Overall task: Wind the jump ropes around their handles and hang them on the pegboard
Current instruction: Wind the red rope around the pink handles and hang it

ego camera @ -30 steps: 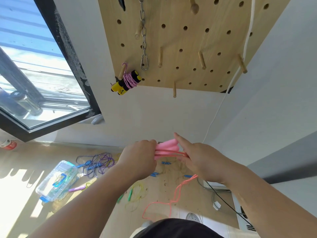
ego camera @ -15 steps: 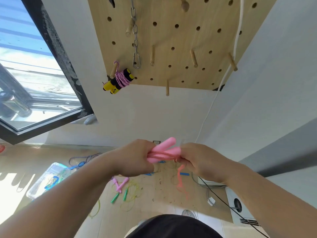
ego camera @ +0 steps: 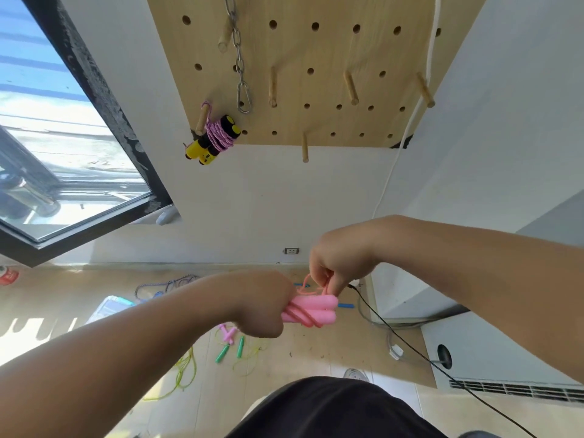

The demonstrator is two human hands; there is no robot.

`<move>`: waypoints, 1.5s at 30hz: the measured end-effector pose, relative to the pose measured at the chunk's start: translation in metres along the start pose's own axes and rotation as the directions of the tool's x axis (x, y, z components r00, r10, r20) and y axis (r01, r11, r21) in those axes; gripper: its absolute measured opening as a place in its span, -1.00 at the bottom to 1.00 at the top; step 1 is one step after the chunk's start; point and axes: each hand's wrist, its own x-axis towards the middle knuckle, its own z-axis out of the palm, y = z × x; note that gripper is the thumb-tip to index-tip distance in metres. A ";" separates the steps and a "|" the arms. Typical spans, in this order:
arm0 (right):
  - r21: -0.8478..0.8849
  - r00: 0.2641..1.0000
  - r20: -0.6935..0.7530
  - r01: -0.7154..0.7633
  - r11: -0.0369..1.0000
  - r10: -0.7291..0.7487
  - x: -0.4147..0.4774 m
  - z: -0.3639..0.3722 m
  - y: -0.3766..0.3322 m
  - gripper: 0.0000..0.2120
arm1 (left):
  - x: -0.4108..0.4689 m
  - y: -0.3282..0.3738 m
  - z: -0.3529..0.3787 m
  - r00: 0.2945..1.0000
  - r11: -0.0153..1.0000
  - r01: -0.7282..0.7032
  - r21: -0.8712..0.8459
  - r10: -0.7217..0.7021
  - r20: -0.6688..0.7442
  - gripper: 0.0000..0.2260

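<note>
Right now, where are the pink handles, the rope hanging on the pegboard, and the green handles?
pink handles (ego camera: pixel 316 302), head view, foam of the upper handle.
hanging rope (ego camera: pixel 218 137), head view, striped cord wound round it.
green handles (ego camera: pixel 222 354), head view, middle of the left one.

1. Floor (ego camera: pixel 316 355) — pale wood, sunlit at the left.
2. Green handles (ego camera: pixel 222 354) with a yellow cord (ego camera: pixel 181 374) lie near the middle, small pink handles (ego camera: pixel 228 333) just beside them.
3. A dark rope tangle (ego camera: pixel 164 284) lies near the wall (ego camera: pixel 240 216), with a clear box (ego camera: pixel 107 308) close by.
4. Far left stands a red can (ego camera: pixel 8 275); to the right lie a blue handle (ego camera: pixel 344 306) and a white plug (ego camera: pixel 395 351).
</note>
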 end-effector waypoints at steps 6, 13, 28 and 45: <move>-0.239 0.998 0.048 -0.022 0.971 0.035 0.011 -0.013 -0.018 -0.75 | 0.013 0.000 0.008 0.996 0.955 0.083 0.284 -0.071 -0.051 -0.87; -0.377 0.948 -0.283 -0.247 0.893 0.143 0.005 -0.023 -0.012 -0.79 | 0.045 -0.032 -0.005 0.877 0.904 0.391 0.172 -0.310 -0.366 -0.82; 0.430 0.552 -0.705 -0.168 0.887 0.446 -0.025 0.072 -0.011 -0.71 | 0.037 -0.040 -0.018 0.766 0.753 0.047 -0.656 -0.449 -0.460 -0.83; 0.811 0.722 -0.574 0.438 0.388 0.385 -0.062 0.056 -0.017 -0.55 | -0.009 -0.015 -0.006 0.936 -0.112 -0.337 -0.935 0.068 -0.346 -0.82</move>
